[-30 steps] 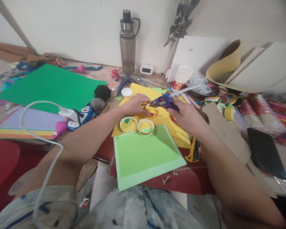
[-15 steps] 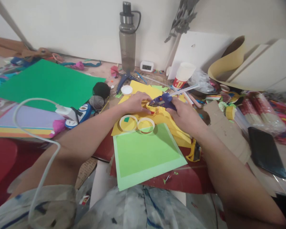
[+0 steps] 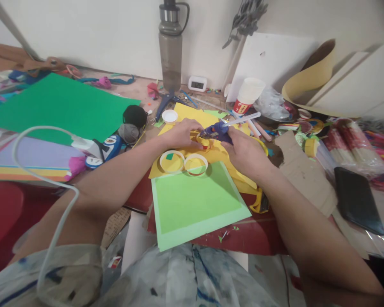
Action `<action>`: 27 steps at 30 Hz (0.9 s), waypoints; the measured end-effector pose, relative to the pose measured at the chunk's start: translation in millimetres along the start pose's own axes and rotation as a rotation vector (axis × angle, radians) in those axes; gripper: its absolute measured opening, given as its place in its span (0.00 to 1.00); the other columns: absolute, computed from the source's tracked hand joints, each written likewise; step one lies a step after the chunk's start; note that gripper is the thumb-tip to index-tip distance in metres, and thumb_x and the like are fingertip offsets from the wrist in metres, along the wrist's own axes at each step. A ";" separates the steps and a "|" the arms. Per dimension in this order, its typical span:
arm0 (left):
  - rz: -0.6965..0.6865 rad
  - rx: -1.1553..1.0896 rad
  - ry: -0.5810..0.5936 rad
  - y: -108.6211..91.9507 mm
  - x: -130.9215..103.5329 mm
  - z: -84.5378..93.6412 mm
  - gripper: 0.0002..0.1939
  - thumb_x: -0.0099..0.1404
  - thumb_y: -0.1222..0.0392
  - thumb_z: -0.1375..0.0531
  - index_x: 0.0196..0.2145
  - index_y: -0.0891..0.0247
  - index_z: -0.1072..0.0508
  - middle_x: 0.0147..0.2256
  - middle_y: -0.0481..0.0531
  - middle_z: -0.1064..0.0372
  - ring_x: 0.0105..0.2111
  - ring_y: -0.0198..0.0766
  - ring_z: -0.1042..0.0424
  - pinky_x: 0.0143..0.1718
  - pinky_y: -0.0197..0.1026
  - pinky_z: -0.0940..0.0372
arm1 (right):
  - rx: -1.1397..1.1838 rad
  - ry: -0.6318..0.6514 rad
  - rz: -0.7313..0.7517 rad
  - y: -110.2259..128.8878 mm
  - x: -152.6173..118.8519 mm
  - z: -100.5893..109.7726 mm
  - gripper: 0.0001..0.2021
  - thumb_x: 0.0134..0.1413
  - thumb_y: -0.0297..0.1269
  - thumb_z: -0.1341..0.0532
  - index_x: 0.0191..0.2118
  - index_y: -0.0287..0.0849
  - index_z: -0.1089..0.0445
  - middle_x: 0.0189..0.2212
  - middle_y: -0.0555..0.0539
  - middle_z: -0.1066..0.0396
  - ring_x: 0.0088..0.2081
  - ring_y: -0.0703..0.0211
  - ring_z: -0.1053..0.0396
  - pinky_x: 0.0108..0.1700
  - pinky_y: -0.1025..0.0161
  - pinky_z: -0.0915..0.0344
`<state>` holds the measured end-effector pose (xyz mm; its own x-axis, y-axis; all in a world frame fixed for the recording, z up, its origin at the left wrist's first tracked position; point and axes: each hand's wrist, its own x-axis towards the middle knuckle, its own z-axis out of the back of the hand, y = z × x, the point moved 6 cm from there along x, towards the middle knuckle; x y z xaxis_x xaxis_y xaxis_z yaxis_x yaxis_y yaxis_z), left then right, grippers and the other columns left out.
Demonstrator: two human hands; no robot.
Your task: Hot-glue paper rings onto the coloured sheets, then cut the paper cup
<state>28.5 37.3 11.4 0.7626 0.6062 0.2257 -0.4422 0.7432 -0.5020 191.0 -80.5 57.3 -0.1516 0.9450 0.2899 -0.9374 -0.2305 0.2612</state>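
Observation:
My right hand [image 3: 247, 152] is wrapped round the handle of a dark blue glue gun [image 3: 219, 131], with a clear glue stick [image 3: 243, 119] poking out of its back. The gun's nozzle points left, at a small yellow paper piece [image 3: 206, 142] with a bit of red on it. My left hand [image 3: 184, 134] has thumb and fingers curled about that piece, partly hiding it. Crumpled yellow paper [image 3: 225, 158] lies beneath. Two white rings, a left one [image 3: 161, 164] and a right one [image 3: 207, 168], lie side by side nearer me, at the top of a light green sheet [image 3: 195, 204].
A tall bottle [image 3: 170, 59] and a small white clock [image 3: 197, 83] stand by the wall. Paper cups [image 3: 248, 96] are stacked behind the glue gun. A green sheet [image 3: 64, 108] and white cable [image 3: 46, 128] lie left; a phone [image 3: 358, 200] and yellow cutter [image 3: 260, 202] are right.
The glue gun has tipped slightly and its nozzle sits a little further left, close to my left fingers. My view has dipped slightly. Both hands keep their hold.

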 end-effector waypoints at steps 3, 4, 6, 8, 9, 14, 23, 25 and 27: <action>0.011 0.001 -0.002 1.4 0.0 -0.8 0.27 0.56 0.44 0.26 0.50 0.59 0.18 0.55 0.59 0.22 0.58 0.54 0.28 0.64 0.54 0.37 | -0.013 0.000 -0.001 -0.8 -0.4 1.8 0.16 0.66 0.35 0.46 0.54 0.40 0.28 0.53 0.29 0.22 0.55 0.32 0.24 0.53 0.41 0.28; 0.011 0.004 -0.003 1.6 -0.1 -0.9 0.27 0.56 0.44 0.26 0.50 0.59 0.18 0.55 0.59 0.22 0.59 0.54 0.28 0.64 0.54 0.38 | -0.024 -0.001 -0.006 -1.3 -0.6 2.2 0.17 0.66 0.35 0.47 0.54 0.40 0.28 0.53 0.29 0.22 0.55 0.32 0.24 0.52 0.41 0.28; 0.004 0.006 -0.002 1.4 -0.3 -1.1 0.27 0.56 0.45 0.26 0.51 0.58 0.18 0.56 0.58 0.22 0.60 0.55 0.29 0.65 0.54 0.38 | -0.049 -0.008 -0.013 -2.2 -1.0 3.2 0.18 0.66 0.36 0.46 0.56 0.39 0.28 0.53 0.29 0.21 0.54 0.32 0.24 0.52 0.41 0.28; 0.005 0.010 0.000 1.6 -0.2 -1.2 0.27 0.56 0.45 0.26 0.51 0.58 0.18 0.56 0.58 0.23 0.60 0.55 0.29 0.65 0.55 0.38 | -0.071 -0.023 -0.015 -2.7 -1.5 4.3 0.19 0.66 0.36 0.46 0.58 0.39 0.29 0.52 0.30 0.21 0.53 0.32 0.24 0.52 0.42 0.28; 0.010 0.012 0.001 1.9 -0.1 -1.3 0.28 0.56 0.44 0.26 0.51 0.58 0.18 0.56 0.58 0.23 0.60 0.55 0.29 0.65 0.55 0.37 | -0.080 -0.029 -0.015 -2.8 -1.8 4.8 0.20 0.67 0.36 0.46 0.59 0.39 0.29 0.52 0.30 0.21 0.53 0.33 0.24 0.51 0.42 0.28; 0.022 0.014 -0.007 2.3 0.7 -1.0 0.28 0.57 0.42 0.27 0.52 0.58 0.18 0.55 0.58 0.22 0.59 0.55 0.27 0.64 0.55 0.36 | -0.106 -0.007 -0.041 -3.5 -3.9 6.1 0.21 0.68 0.36 0.45 0.62 0.39 0.31 0.51 0.31 0.21 0.52 0.32 0.24 0.51 0.42 0.28; 0.026 0.008 0.001 2.7 1.6 -2.3 0.29 0.57 0.43 0.27 0.53 0.56 0.18 0.55 0.58 0.22 0.59 0.54 0.28 0.64 0.54 0.36 | -0.117 0.018 -0.046 0.0 -5.1 7.8 0.17 0.66 0.36 0.45 0.56 0.40 0.30 0.46 0.31 0.23 0.49 0.31 0.25 0.50 0.41 0.29; 0.023 0.019 -0.001 2.9 1.8 -2.1 0.28 0.57 0.43 0.27 0.52 0.57 0.18 0.55 0.58 0.22 0.58 0.54 0.28 0.63 0.54 0.36 | -0.111 0.022 -0.053 2.2 -3.5 5.6 0.16 0.66 0.35 0.46 0.55 0.39 0.30 0.47 0.29 0.23 0.50 0.30 0.25 0.50 0.39 0.30; 0.019 0.026 -0.001 3.7 2.3 -2.3 0.27 0.57 0.43 0.27 0.51 0.57 0.18 0.54 0.58 0.22 0.58 0.54 0.27 0.63 0.54 0.36 | -0.119 0.029 -0.059 5.0 -1.7 3.0 0.14 0.67 0.35 0.46 0.54 0.40 0.30 0.48 0.28 0.23 0.51 0.29 0.25 0.51 0.38 0.30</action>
<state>29.7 40.7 8.2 0.7536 0.6206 0.2168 -0.4690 0.7386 -0.4842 187.5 -84.0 60.9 -0.1026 0.9628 0.2501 -0.9753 -0.1468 0.1650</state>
